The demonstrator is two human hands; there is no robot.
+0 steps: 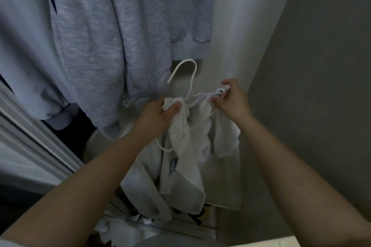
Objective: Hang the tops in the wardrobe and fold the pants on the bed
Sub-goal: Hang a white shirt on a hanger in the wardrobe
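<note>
Hanging between the two hands, the white top point(186, 126) droops in crumpled folds from a white hanger point(190, 86), in front of the pale inner wall of the wardrobe point(226, 26). The hanger's bar runs roughly left to right, and its hook rises from the middle and curls over toward the left, open end pointing down and left. The hook stands above and between the two grips, a little nearer the left one.

The left hand point(160, 114) is closed around a bunch of the top's fabric at the hanger's left shoulder, thumb pressed over the cloth. The right hand point(230, 98) pinches at the hanger's right end, where a thin strap or edge of the top lies over the wire; the fingers are narrow and curled, though exactly what sits between them is too small to tell. That side looks not yet settled on the hanger, so I judge the step in hand to be seating the top's right shoulder.

Above and left of the hanger, grey sweatshirts point(120, 36) hang already, their hems and cuffs just over the hook. The rail itself is out of view, so the lift must go upward past those cuffs. Below the hanger, another pale garment point(180, 182) lies heaped.
</note>
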